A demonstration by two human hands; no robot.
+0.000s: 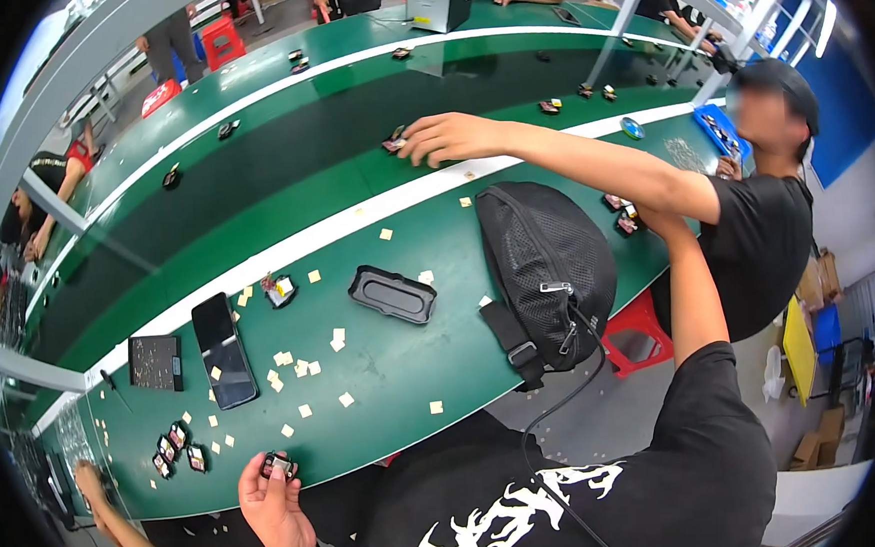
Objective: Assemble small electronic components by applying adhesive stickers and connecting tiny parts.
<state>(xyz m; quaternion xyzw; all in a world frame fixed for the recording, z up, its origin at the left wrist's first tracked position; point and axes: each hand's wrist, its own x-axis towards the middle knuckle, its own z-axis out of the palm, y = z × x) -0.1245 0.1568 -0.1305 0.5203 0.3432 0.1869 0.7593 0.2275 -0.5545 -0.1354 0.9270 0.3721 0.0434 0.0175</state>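
At the near edge of the table, my left hand (273,504) grips a small black part (280,466) with a silvery face, between thumb and fingers. My right forearm (692,283) stretches up to the right, and my right hand (649,218) is mostly hidden behind a co-worker's arm. Several small black parts (626,222) lie beside it. Left of my left hand sits a cluster of similar parts (171,445). A single one with a yellow bit (279,289) lies farther up, near an empty black tray (393,294).
A black mesh bag (555,266) with a cable stands mid-right. A phone (225,352), a dark square box (156,364) and scattered yellowish squares (337,338) lie left. A co-worker's hand (439,139) reaches across to a part (395,141) on the green conveyor (309,131). A blue tray (718,134) is far right.
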